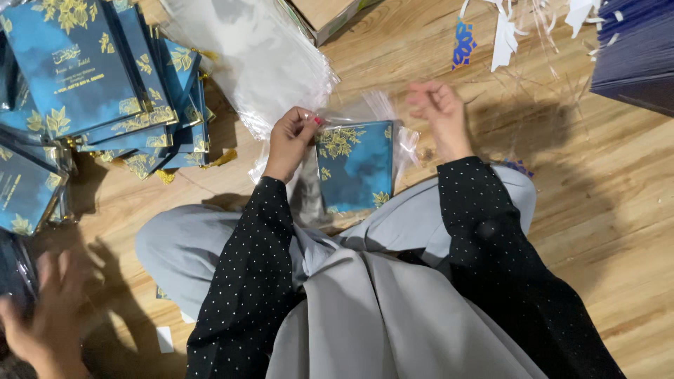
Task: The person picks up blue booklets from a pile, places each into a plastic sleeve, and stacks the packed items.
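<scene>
Pinching the clear sleeve's [393, 133] corner, my left hand [291, 137] steadies the blue card [356, 166] on my lap (gold leaves up); my right hand [439, 112], fingers loosely curled, should tug the film evenly.

A pile of blue cards with gold leaf print [105, 77] is lying on the wooden floor [604, 189] at upper left. A sheaf of clear plastic sleeves [253, 56] is sitting beside it, below a cardboard box [326, 15]. White paper scraps [505, 35] are lying near a dark stack [635, 49]. Another person's hand [49, 316] is blurring at lower left.
</scene>
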